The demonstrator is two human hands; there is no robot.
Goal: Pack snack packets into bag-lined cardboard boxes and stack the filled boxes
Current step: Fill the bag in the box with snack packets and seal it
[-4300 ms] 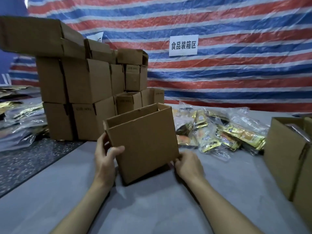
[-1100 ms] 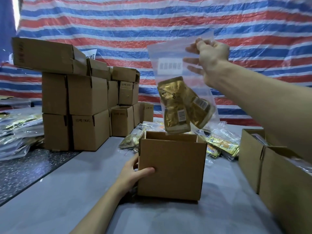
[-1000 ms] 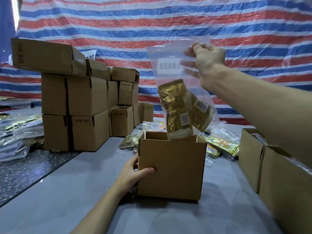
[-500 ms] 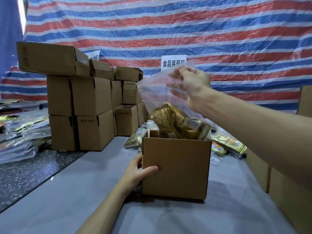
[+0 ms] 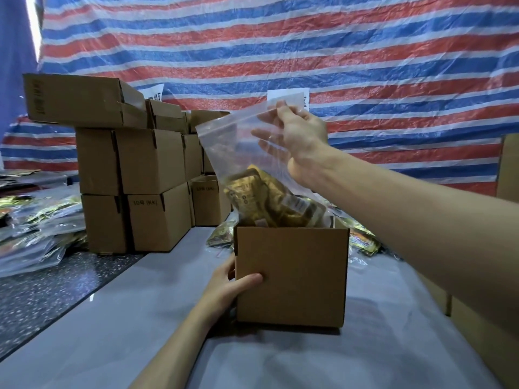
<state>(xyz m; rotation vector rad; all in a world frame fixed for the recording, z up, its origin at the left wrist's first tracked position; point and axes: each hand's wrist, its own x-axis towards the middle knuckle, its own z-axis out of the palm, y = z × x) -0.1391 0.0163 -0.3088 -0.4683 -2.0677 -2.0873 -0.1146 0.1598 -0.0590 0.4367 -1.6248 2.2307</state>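
Open brown cardboard box (image 5: pixel 292 276) stands upright on the grey table cover (image 5: pixel 280 360), centre of view, flaps not visible above its rim. Left hand (image 5: pixel 227 287) grips the box at its 9 o'clock lower corner: thumb lies flat across the front face, the other fingers wrap round the left wall. Right hand (image 5: pixel 297 136) is raised at 12 o'clock above the box and pinches the upper edge of a clear zip-top plastic bag (image 5: pixel 233 144); its fingers show through the film. Bag hangs tilted, top edge leaning toward 11 o'clock. Gold foil snack packets (image 5: pixel 269 197) sit bunched in the bag's bottom, and that lower end is already below the box rim, inside the opening; whether it touches the box floor cannot be told. Stack of closed brown cardboard boxes (image 5: pixel 151 161) stands at 10 o'clock, well apart from the open box, with one long box lying across the top. Heap of bagged shiny packets (image 5: pixel 36 228) lies at 9 o'clock on a dark speckled surface (image 5: pixel 42 290). More loose packets (image 5: pixel 362 240) lie just behind the box at 2 o'clock. Further cardboard box (image 5: pixel 508 169) at 3 o'clock, cut by the frame edge. Backdrop: red, white and blue striped tarpaulin (image 5: pixel 280 51)
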